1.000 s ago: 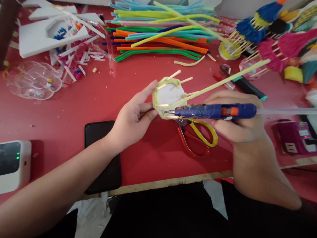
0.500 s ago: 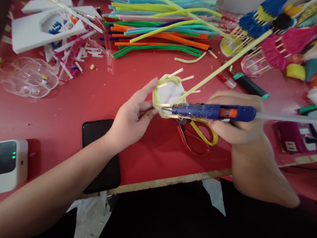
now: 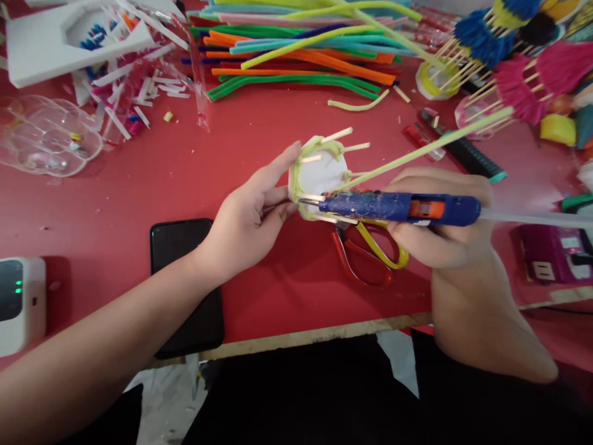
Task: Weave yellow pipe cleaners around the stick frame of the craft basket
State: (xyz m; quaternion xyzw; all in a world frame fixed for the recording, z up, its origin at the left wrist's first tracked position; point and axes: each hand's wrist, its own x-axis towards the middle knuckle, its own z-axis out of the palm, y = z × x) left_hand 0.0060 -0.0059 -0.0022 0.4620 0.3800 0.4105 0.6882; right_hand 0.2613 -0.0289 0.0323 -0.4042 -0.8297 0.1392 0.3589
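Observation:
My left hand (image 3: 257, 213) pinches the left edge of a round white foam disc (image 3: 324, 173) with short wooden sticks standing out of it. Around its rim runs a yellow-green pipe cleaner (image 3: 430, 147), whose long loose end stretches up to the right. My right hand (image 3: 445, 222) is closed round a blue hot glue gun (image 3: 365, 207) with an orange trigger and a clear glue stick in its back. The gun's metal tip is at the disc's lower left rim, by one of the sticks. Scissors (image 3: 370, 259) with red and yellow handles lie under the gun.
Many coloured pipe cleaners (image 3: 301, 55) are heaped at the back. White foam offcuts (image 3: 46, 46) and a clear tray (image 3: 50, 139) lie left, a black phone (image 3: 185, 309) under my left forearm. At right are a cutter (image 3: 477, 157) and pink stick-and-yarn pieces (image 3: 523, 86).
The pipe cleaner's free end has swung downward. The glue gun's tip has shifted slightly left along the rim, while both hands keep their holds. The whole view has shifted a little.

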